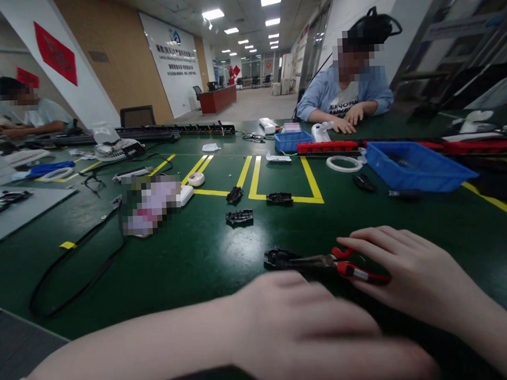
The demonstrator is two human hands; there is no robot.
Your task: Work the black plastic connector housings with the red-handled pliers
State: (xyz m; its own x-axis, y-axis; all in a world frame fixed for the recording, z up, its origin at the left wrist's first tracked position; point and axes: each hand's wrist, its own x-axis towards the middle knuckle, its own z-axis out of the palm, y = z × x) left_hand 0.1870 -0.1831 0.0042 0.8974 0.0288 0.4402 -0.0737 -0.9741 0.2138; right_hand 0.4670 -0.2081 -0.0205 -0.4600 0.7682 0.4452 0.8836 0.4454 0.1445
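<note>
My left hand (310,327) reaches in from the left across the bottom, blurred, its fingers stretched out to the right with nothing visible in them. At the right, my right hand (412,267) has its fingers around the red handles of a pair of pliers (313,261). The pliers point left, and their tips meet a small black plastic part (278,258) lying on the green table. Farther up the table sit similar black parts: one (239,217) left of centre, one (234,195) just behind it, and one (279,198) by the yellow tape.
On the green table (177,272), a phone (153,205) and a black strap (77,242) lie left. A blue bin (420,168) stands right, with dark parts (364,183) beside it. Behind are a smaller blue bin (293,142), a tape roll (343,163) and a seated person (344,96).
</note>
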